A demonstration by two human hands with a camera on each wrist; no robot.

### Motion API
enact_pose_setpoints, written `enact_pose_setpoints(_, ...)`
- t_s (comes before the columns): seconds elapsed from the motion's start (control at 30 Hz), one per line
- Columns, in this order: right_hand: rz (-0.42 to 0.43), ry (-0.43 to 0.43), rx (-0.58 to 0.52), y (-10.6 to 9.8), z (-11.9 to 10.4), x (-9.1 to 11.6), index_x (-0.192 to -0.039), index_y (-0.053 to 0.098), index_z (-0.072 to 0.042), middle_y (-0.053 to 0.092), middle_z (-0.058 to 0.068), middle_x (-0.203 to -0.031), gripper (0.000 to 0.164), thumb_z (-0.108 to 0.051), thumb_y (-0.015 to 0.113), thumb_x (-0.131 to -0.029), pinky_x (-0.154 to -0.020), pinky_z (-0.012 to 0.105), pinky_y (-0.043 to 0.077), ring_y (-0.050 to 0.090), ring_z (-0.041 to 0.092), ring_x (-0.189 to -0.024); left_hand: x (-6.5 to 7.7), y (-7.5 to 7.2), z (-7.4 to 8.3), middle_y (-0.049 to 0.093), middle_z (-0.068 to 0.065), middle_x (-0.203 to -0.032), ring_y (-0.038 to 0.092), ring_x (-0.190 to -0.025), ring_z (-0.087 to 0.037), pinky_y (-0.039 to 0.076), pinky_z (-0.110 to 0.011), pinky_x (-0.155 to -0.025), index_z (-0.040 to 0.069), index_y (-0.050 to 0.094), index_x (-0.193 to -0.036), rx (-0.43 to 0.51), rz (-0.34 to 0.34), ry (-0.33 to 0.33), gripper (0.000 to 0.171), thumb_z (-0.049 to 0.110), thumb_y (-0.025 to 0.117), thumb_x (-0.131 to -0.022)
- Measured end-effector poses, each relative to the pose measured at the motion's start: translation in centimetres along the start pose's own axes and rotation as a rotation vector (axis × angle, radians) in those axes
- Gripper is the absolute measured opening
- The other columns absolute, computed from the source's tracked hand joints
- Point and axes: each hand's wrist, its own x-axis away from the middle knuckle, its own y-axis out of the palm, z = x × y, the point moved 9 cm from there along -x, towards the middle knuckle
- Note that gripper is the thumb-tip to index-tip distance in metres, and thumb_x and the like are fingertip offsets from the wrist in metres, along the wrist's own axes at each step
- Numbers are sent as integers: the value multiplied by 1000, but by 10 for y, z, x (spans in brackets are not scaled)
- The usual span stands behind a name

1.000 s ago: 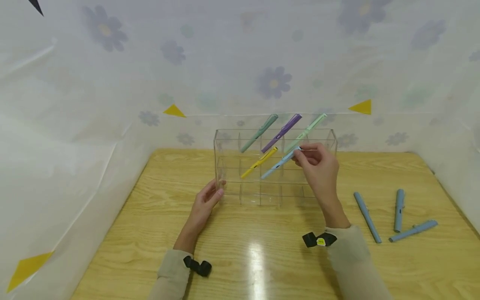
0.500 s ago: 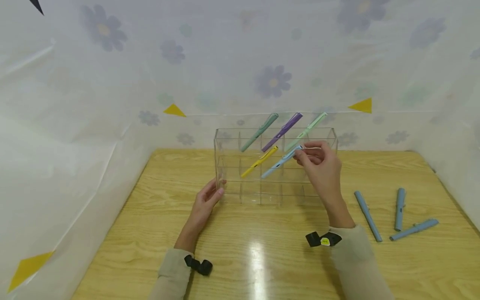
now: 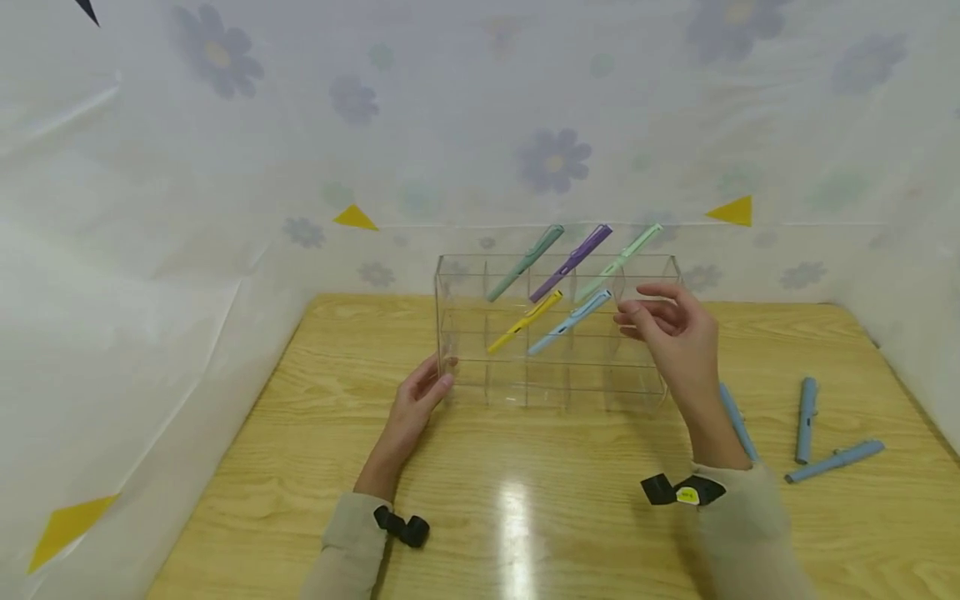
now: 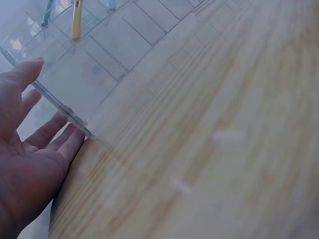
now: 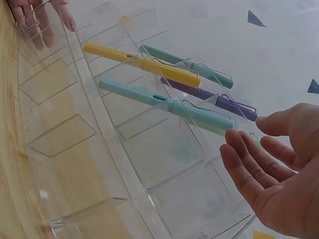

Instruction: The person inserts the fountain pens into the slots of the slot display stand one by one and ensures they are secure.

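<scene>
A clear plastic pen holder with tiered compartments stands on the table. My right hand is just right of a light blue capped pen, fingers loosely bent and holding nothing; the right wrist view shows a gap between them. That pen leans in the middle tier beside a yellow pen. Behind them lean a dark green pen, a purple pen and a mint green pen. At the holder's left end, my left hand touches the side wall with extended fingers, thumb near the front edge.
On the right of the wooden table lie three grey-blue pens: one pen points away from me, another pen lies crosswise, and a third pen is partly hidden by my right wrist. A white flowered sheet surrounds the table.
My right hand has let go of the light blue pen and drawn away to the right. The pen stays leaning in the holder. My left hand keeps its place.
</scene>
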Motion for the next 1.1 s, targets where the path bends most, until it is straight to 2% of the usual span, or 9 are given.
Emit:
enact_pose_setpoints(0.2,-13,9,-41,-10,-2,4,-120,66,5,76,12,-98,26,-5,72,-96,-75,32,60,76,20,-84,-2,1,-1,57,-13,-146,49,-139,-26,43,-31,-108,10,48,-154,-10,9,1,52,23,61,-106)
enact_pose_setpoints(0.33,23,-11,-61,-25,-9,8,-118,65,10,76,12,-96,25,-1,70,-96,-74,30,60,75,20,-83,-4,1,1,57,-14,-147,49,-139,-26,44,-28,-106,10,48,-154,-14,1,14,51,21,60,-106)
enact_pose_setpoints(0.43,53,-25,-35,-38,-13,12,-119,64,12,76,12,-96,26,1,69,-96,-72,29,60,74,19,-82,-4,1,0,56,-15,-148,48,-140,-27,44,-27,-106,9,47,-154,-9,-8,18,51,21,60,-106)
enact_pose_setpoints(0.6,81,-3,44,-59,-10,20,-121,64,10,76,12,-96,28,2,70,-95,-72,27,59,74,19,-82,-3,0,-2,55,-15,-148,47,-141,-28,44,-29,-107,7,46,-154,-8,-3,15,52,21,60,-106)
enact_pose_setpoints(0.87,131,28,154,-86,1,29,-115,66,11,75,9,-90,22,4,70,-94,-70,25,59,73,17,-81,-2,-3,0,57,-13,-146,48,-140,-27,43,-29,-108,12,48,-153,-11,15,18,51,23,61,-106)
enact_pose_setpoints(1.1,109,33,406,-106,25,35,-115,66,9,73,-2,-92,21,2,69,-96,-67,18,57,69,4,-79,-1,0,-1,56,-14,-147,48,-140,-27,44,-26,-105,13,49,-153,-15,4,16,50,22,60,-106)
